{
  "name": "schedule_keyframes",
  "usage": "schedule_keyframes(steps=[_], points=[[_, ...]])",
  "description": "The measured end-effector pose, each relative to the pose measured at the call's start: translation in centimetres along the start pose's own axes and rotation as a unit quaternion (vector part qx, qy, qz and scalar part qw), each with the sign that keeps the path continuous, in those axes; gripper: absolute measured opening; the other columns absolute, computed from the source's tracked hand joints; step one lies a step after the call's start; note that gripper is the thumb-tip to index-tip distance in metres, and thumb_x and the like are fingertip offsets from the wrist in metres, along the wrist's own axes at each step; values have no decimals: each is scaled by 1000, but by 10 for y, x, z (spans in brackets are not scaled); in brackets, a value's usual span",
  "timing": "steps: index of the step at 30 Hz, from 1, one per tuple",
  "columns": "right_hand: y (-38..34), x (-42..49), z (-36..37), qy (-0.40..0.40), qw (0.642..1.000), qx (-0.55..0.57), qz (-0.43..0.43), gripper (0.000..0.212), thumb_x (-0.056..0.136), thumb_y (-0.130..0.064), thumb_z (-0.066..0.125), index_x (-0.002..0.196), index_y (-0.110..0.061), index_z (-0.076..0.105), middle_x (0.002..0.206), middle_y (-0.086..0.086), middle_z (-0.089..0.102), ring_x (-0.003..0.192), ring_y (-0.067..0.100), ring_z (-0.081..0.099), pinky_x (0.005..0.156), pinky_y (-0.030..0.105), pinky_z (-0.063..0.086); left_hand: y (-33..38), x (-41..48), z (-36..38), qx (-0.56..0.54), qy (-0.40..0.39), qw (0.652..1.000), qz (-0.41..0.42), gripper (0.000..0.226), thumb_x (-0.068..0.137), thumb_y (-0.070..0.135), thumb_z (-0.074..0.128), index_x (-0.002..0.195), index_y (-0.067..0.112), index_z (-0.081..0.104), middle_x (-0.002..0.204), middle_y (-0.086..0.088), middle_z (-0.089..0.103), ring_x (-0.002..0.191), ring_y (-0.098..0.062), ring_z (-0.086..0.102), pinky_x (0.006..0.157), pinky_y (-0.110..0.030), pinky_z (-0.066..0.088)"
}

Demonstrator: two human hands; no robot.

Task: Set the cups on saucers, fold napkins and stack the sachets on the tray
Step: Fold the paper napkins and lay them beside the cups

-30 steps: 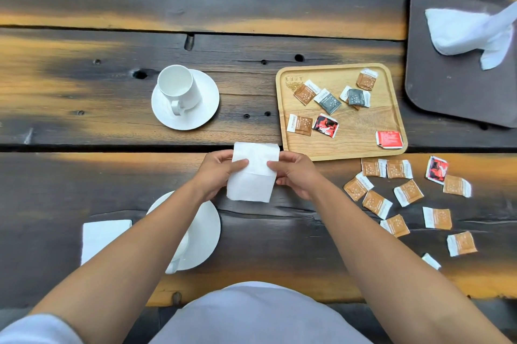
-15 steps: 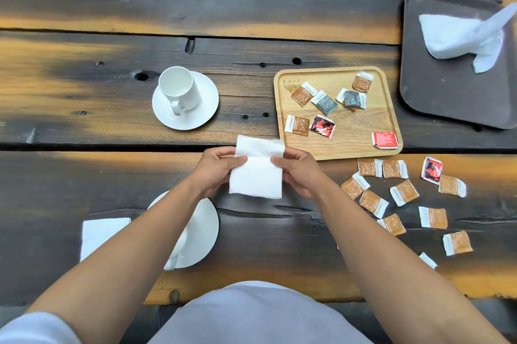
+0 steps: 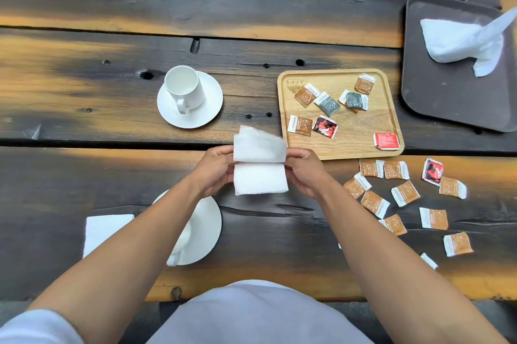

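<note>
My left hand point(image 3: 215, 169) and my right hand point(image 3: 305, 170) pinch the two sides of a white napkin point(image 3: 260, 178), whose top half is bent over toward me. A folded napkin point(image 3: 100, 229) lies flat at the near left. One white cup point(image 3: 184, 89) stands on a saucer point(image 3: 207, 108) further back. A second cup point(image 3: 181, 240), mostly hidden by my left forearm, sits on the near saucer point(image 3: 204, 229). The wooden tray point(image 3: 361, 142) holds several sachets point(image 3: 326, 103). More sachets point(image 3: 405, 192) lie scattered on the table to its right and front.
A dark brown tray point(image 3: 447, 100) at the far right carries a heap of loose white napkins point(image 3: 458, 38). The wooden table point(image 3: 112, 36) has gaps between its planks. My pale apron point(image 3: 251, 313) shows at the near edge.
The napkin's upper edge has come over toward me, making a fold across its middle. Both hands have stayed in place on its sides.
</note>
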State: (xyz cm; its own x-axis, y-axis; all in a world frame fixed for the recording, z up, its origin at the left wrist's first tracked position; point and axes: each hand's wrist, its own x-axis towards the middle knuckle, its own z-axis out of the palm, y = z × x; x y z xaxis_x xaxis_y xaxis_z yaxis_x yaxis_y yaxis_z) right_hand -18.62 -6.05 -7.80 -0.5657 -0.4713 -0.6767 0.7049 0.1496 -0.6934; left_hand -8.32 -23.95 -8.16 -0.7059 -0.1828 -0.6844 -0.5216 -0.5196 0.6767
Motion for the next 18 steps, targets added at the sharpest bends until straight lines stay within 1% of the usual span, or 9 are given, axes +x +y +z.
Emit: schedule_keyframes(steps=[2,3,5,7,9,11,14,16,18], points=[[0,0,-1,-2,999,-33,-12,48,92,13,48,59,-11,76,82,5,76,81,26,67,69,35,56,1,-2,-2,4,4,1000,6,24,87,-7,57,99,6,75,95,-13,76,79,-23,73,66,-31,59],[0,-1,-1,-5,999,-43,-16,51,93,12,46,58,-11,75,83,6,76,83,25,68,69,34,56,1,-3,-3,8,3,1000,10,26,87,-8,56,90,8,77,91,-12,76,76,-22,73,63,-29,58],[-1,-2,0,-1,999,-48,-16,50,94,10,45,59,-10,75,86,9,76,83,25,71,65,31,58,1,-5,-4,14,-3,1000,19,28,88,-7,56,79,10,77,90,-13,76,78,-24,73,63,-30,58],[-2,-3,1,4,998,-53,-18,50,95,9,41,64,-10,75,87,9,76,79,22,70,58,28,56,2,-6,-4,26,-6,999,33,28,88,-7,56,76,9,77,90,-12,75,80,-24,73,64,-31,58],[-4,-3,1,6,998,-55,-24,48,94,6,38,71,-12,77,89,8,75,75,19,66,54,25,49,3,-6,-3,35,-2,999,40,30,87,-8,54,78,10,76,91,-12,75,80,-24,72,63,-32,58],[-4,-4,1,11,998,-49,-25,43,90,1,38,78,-14,77,94,8,73,79,18,62,57,27,45,4,-5,-1,29,7,999,33,38,83,-11,43,83,9,76,95,-13,74,83,-26,71,66,-36,59],[-2,-4,1,18,998,-46,-32,27,89,-8,53,81,-16,78,96,5,73,83,19,61,57,27,44,6,-3,-1,-4,11,1000,17,48,75,-5,35,99,11,73,97,-13,71,81,-27,69,71,-41,58],[1,-4,1,27,998,-48,-40,14,86,-9,67,86,-19,78,99,3,74,89,21,65,64,32,52,5,-3,-1,-21,4,1000,14,40,83,3,43,110,19,69,94,-11,72,80,-25,70,70,-40,58],[4,-3,-1,34,997,-41,-51,22,82,-5,73,96,-22,76,96,4,73,91,22,69,74,35,58,1,-3,-2,-10,17,999,27,30,88,8,61,114,21,66,93,-10,74,80,-23,71,68,-38,58]])
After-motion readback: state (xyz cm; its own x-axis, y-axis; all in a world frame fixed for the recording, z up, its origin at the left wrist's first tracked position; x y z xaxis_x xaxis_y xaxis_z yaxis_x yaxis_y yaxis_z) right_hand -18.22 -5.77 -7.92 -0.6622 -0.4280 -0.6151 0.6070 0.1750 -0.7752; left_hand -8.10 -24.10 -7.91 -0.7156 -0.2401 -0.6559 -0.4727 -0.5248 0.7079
